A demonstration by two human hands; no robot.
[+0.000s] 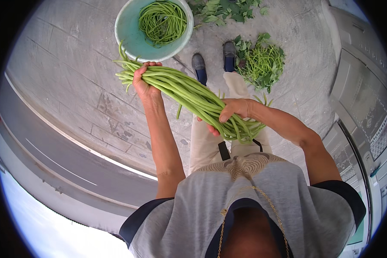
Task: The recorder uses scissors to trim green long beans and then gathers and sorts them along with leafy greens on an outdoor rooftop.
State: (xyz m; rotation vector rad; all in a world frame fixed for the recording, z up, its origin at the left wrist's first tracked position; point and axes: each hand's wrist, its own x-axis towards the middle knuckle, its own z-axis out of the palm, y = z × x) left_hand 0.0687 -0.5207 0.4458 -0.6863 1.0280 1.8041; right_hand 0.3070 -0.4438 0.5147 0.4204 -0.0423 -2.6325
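Observation:
A thick bundle of long green yardlong beans (183, 90) stretches between my two hands, above my lap. My left hand (146, 80) grips it near the end at the upper left, where several bean tips stick out past the fingers. Around the other end closes my right hand (233, 111), thumb on top and fingertips showing beneath; loose bean ends hang beyond it. Just past my left hand stands a pale green basin (129, 34) on the ground, with more long beans (163, 22) coiled inside.
On the grey paved ground (84, 64), a pile of thin green beans mixed with leaves (265, 64) lies right of my shoes (229, 53). Loose green leaves (225, 11) lie at the top. A road (67, 154) runs at the left; metal doors (361, 77) stand at the right.

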